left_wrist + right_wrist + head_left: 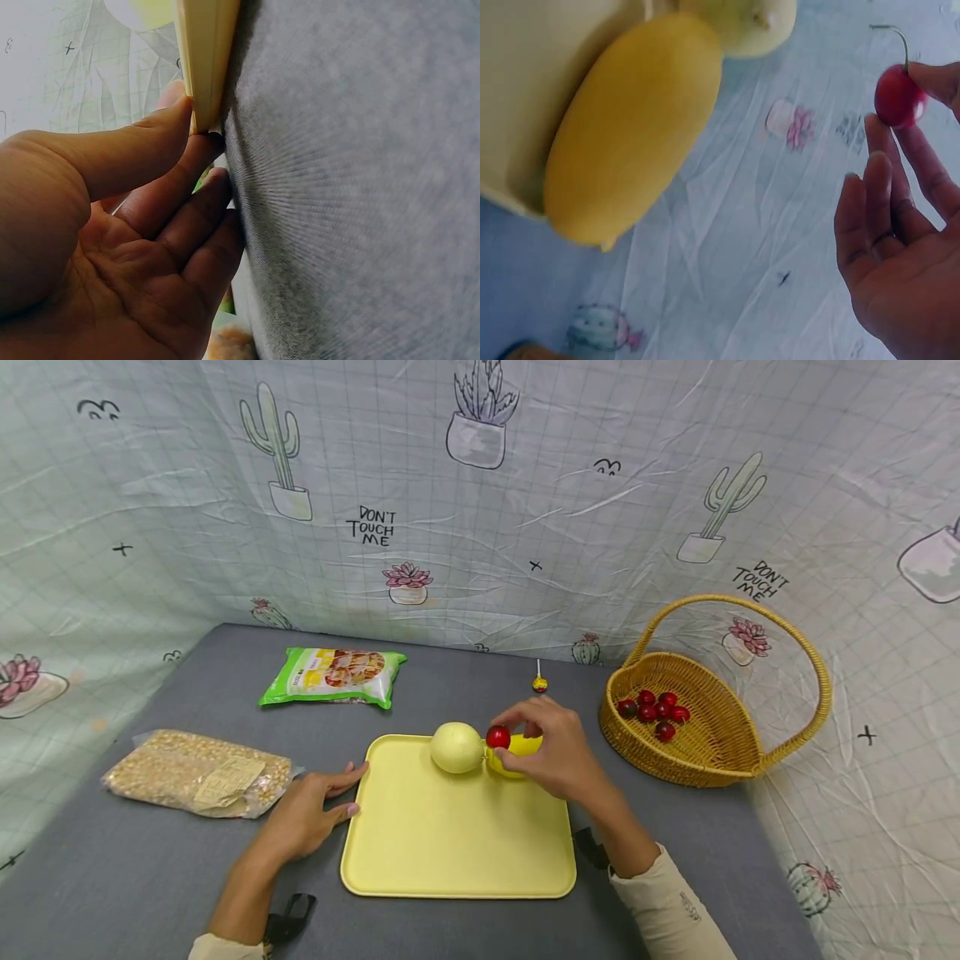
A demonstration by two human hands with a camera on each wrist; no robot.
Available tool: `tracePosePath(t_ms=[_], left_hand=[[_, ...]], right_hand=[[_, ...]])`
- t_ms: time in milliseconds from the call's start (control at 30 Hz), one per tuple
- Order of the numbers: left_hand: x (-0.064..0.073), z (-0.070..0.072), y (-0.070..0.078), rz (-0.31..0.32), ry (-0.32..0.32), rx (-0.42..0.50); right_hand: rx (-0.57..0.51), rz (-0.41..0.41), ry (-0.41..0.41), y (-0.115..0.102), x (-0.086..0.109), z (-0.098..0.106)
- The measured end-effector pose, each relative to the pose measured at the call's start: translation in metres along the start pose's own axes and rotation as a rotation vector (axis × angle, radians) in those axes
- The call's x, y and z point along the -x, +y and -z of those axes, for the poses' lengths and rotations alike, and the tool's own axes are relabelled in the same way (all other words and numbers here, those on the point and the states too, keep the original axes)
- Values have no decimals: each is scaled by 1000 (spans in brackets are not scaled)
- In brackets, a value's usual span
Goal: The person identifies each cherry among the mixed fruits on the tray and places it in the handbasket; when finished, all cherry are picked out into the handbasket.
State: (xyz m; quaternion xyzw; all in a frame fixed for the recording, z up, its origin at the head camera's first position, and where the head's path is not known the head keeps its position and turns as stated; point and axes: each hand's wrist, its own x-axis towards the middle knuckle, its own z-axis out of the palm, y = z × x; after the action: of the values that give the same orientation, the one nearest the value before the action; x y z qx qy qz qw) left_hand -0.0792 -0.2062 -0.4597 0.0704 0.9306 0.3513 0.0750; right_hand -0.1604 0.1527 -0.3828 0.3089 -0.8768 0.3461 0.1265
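My right hand (558,752) pinches a red cherry (498,737) by thumb and fingertips, above the far side of a pale yellow tray (457,835). In the right wrist view the cherry's thin green stem curves off beside the thumb. Just below the hand, an oval yellow melon (637,127) lies at the tray's far edge, partly hidden in the head view. A round, pale melon (457,747) sits left of it. My left hand (307,814) touches the tray's left rim with thumb and fingertips, its fingers loosely extended; the left wrist view shows the thumb (142,154) against the rim.
A wicker basket (678,760) with a tall handle stands at right, several cherries (663,712) inside. A lollipop (539,682) lies behind the tray. At left are a bag of corn kernels (195,772) and a green-edged food packet (337,677). Patterned cloth hangs behind.
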Motion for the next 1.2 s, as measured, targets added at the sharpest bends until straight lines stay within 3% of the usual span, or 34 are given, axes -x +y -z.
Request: tracePosePath(t_ms=[533,900,1200], left_hand=[[0,0,-1,-10,0,-11],[0,1,-1,-1,-9,-10],[0,0,-2,-9,-3,-8]], right_hand=[[19,-129,296,57,11,43],[5,-250,430,101,24,65],[-8,-351,493,132,30,86]])
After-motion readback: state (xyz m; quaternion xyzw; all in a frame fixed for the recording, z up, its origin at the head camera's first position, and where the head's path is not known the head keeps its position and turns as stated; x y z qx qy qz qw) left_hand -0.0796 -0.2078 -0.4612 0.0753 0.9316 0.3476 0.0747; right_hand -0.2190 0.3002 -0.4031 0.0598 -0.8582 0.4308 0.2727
